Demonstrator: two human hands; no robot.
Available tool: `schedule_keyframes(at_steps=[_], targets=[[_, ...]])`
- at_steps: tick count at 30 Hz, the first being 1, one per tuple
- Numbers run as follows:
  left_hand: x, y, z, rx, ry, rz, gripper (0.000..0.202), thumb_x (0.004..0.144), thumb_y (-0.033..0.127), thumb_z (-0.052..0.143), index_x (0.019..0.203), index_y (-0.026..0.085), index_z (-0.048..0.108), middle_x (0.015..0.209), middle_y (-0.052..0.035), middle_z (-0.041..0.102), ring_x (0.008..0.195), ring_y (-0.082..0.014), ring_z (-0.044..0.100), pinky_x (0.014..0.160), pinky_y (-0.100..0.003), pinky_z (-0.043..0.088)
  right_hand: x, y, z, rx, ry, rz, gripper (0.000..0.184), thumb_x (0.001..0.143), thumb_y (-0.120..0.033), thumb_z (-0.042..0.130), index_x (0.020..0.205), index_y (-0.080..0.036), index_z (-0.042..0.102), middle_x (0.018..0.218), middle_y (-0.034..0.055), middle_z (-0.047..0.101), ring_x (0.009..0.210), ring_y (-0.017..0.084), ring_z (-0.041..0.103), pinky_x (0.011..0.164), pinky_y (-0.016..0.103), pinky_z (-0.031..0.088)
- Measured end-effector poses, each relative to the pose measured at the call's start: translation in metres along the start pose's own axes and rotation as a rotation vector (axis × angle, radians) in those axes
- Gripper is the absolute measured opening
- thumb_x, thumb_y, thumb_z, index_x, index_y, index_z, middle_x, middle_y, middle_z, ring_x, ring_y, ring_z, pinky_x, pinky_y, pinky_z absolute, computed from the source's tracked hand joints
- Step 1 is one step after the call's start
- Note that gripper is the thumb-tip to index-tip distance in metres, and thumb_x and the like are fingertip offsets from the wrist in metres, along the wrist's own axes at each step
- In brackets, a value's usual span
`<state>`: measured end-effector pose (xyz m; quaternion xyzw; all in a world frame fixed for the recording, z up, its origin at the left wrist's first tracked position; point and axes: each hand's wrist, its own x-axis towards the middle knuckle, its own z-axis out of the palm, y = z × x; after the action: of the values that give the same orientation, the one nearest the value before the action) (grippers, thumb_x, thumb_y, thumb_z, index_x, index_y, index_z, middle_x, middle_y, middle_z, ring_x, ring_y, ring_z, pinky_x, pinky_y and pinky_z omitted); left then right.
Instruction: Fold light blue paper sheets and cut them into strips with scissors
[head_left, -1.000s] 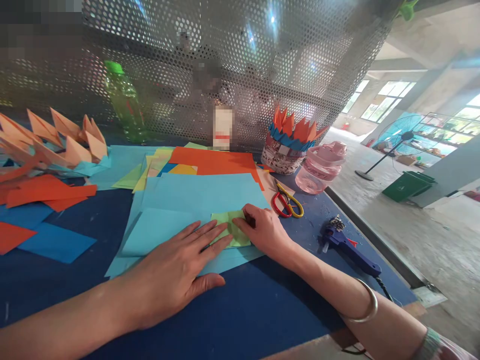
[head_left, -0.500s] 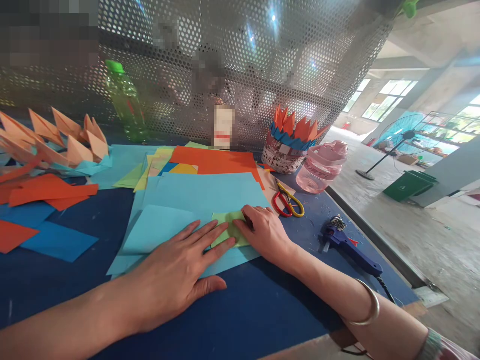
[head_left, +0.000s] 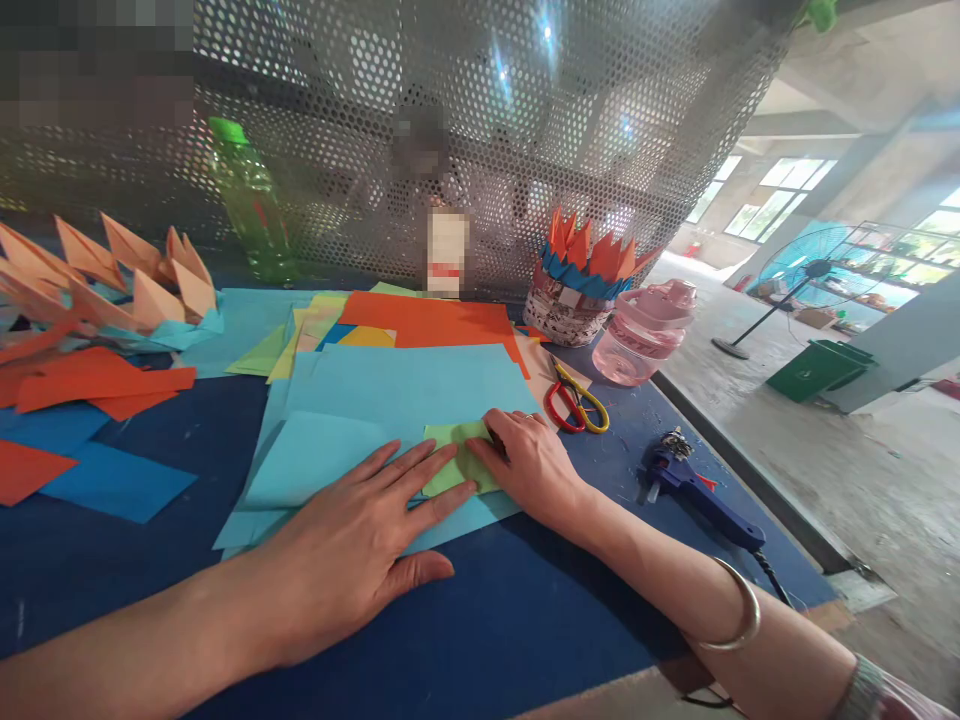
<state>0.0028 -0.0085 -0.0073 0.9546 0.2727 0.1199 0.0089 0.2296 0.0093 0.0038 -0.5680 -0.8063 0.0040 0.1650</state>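
A small folded light-green paper [head_left: 459,458] lies on a stack of light-blue sheets [head_left: 390,400] on the dark blue table [head_left: 480,620]. My left hand [head_left: 358,545] lies flat with fingers stretched out, its fingertips pressing the green paper's left side. My right hand [head_left: 534,468] rests on the paper's right edge, fingers curled and pressed down on the fold. A silver bangle [head_left: 739,610] sits on my right wrist.
Red and yellow scissors [head_left: 574,402] and a blue glue gun [head_left: 701,490] lie to the right. A pink bottle [head_left: 641,335] and a paper-crowned can [head_left: 574,290] stand behind. Orange sheets [head_left: 435,322], folded paper points [head_left: 112,275] and a green bottle [head_left: 251,205] sit before the perforated metal screen.
Almost nothing moved. Both hands stay pressed on the green paper; the view shifted very slightly.
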Motion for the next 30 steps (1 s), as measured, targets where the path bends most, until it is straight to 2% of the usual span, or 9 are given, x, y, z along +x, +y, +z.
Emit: schedule_keyframes(at_steps=[9, 12, 15, 19, 23, 25, 27, 30], targets=[[0.000, 0.001, -0.001, 0.004, 0.012, -0.003, 0.056, 0.092, 0.055, 0.042, 0.145, 0.038, 0.034, 0.155, -0.0036, 0.031, 0.139, -0.0293, 0.033, 0.112, -0.047, 0.026, 0.001, -0.003, -0.004, 0.034, -0.019, 0.039, 0.020, 0.090, -0.033, 0.055, 0.077, -0.019, 0.051, 0.068, -0.0014, 0.057, 0.062, 0.014, 0.048, 0.062, 0.026, 0.027], [0.000, 0.001, -0.002, 0.005, 0.004, -0.009, 0.056, 0.092, 0.055, 0.042, 0.145, 0.039, 0.034, 0.155, -0.0041, 0.031, 0.139, -0.0296, 0.033, 0.111, -0.048, 0.027, 0.000, -0.004, -0.004, 0.064, -0.021, 0.050, 0.017, 0.090, -0.035, 0.056, 0.092, -0.018, 0.056, 0.071, -0.0009, 0.059, 0.064, 0.015, 0.051, 0.064, 0.027, 0.030], [0.001, 0.002, -0.004, 0.007, -0.014, -0.019, 0.057, 0.092, 0.055, 0.042, 0.145, 0.039, 0.032, 0.155, -0.0052, 0.030, 0.139, -0.0294, 0.033, 0.111, -0.048, 0.029, -0.001, -0.004, -0.002, 0.109, -0.012, 0.062, 0.029, 0.089, -0.034, 0.057, 0.111, -0.017, 0.054, 0.075, 0.0001, 0.061, 0.068, 0.016, 0.055, 0.069, 0.029, 0.035], [0.001, 0.003, -0.006, -0.019, -0.021, -0.028, 0.055, 0.092, 0.055, 0.042, 0.144, 0.039, 0.034, 0.156, -0.0035, 0.029, 0.139, -0.0286, 0.032, 0.112, -0.047, 0.027, -0.002, -0.001, 0.001, 0.134, 0.041, 0.081, 0.044, 0.086, -0.035, 0.060, 0.124, -0.015, 0.047, 0.087, 0.0049, 0.062, 0.084, 0.021, 0.059, 0.077, 0.034, 0.042], [0.000, 0.001, -0.002, -0.024, -0.012, -0.025, 0.055, 0.092, 0.056, 0.041, 0.144, 0.039, 0.035, 0.156, -0.0036, 0.029, 0.140, -0.0285, 0.031, 0.113, -0.048, 0.025, -0.003, -0.002, -0.002, 0.142, 0.146, 0.069, 0.038, 0.088, -0.033, 0.057, 0.122, -0.018, 0.049, 0.113, 0.0130, 0.057, 0.106, 0.027, 0.055, 0.089, 0.043, 0.045], [0.000, 0.000, 0.001, -0.023, -0.017, -0.023, 0.056, 0.091, 0.056, 0.041, 0.144, 0.038, 0.035, 0.156, -0.0047, 0.028, 0.139, -0.0292, 0.031, 0.112, -0.049, 0.025, -0.005, -0.006, -0.007, 0.164, 0.194, 0.026, 0.035, 0.093, -0.030, 0.048, 0.126, -0.019, 0.047, 0.122, 0.0145, 0.054, 0.114, 0.027, 0.053, 0.094, 0.044, 0.044], [0.001, 0.000, 0.002, -0.020, -0.030, -0.022, 0.057, 0.091, 0.057, 0.042, 0.144, 0.037, 0.035, 0.155, -0.0062, 0.031, 0.139, -0.0303, 0.032, 0.111, -0.051, 0.025, -0.009, -0.014, -0.012, 0.172, 0.175, -0.084, 0.042, 0.097, -0.031, 0.039, 0.136, -0.018, 0.039, 0.134, 0.0152, 0.048, 0.125, 0.026, 0.046, 0.103, 0.044, 0.040], [0.004, 0.001, 0.000, -0.041, -0.030, -0.016, 0.057, 0.091, 0.055, 0.044, 0.143, 0.034, 0.037, 0.152, -0.0067, 0.037, 0.139, -0.0302, 0.032, 0.111, -0.052, 0.027, -0.017, -0.026, -0.013, 0.141, -0.007, -0.310, 0.066, 0.096, -0.046, 0.038, 0.149, -0.012, 0.017, 0.153, 0.0153, 0.028, 0.143, 0.027, 0.020, 0.115, 0.047, 0.024]])
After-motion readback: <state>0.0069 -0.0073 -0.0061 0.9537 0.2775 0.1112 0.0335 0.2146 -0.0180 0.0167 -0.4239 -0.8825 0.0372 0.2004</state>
